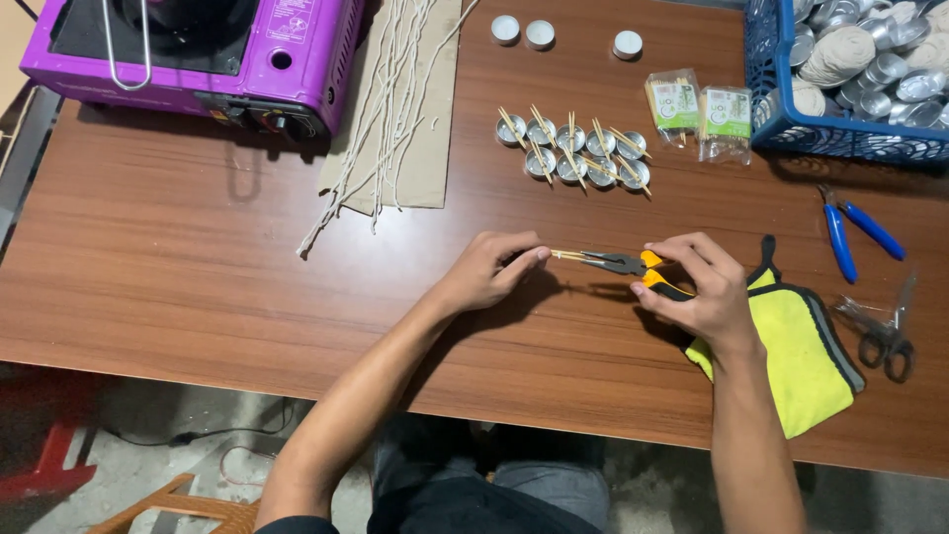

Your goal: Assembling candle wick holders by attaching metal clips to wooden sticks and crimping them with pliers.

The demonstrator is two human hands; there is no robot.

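Right hand [702,292]: we grip the yellow-handled pliers [633,265], fingers wrapped round the handles.
Left hand [489,269]: our fingertips pinch the thin stick [565,255] held in the plier tips.
Place: near table [198,257] centre; tin cups [573,153] beyond.

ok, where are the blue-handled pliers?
Head view, right side of the table: the blue-handled pliers lie below the blue basket, above the scissors.

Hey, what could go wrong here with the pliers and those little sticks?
The left hand holds the thin sticks right at the tips of the pliers, so a slip by the right hand might pinch fingertips. Squeezing hard could snap the sticks. The scissors lie close to the right forearm.
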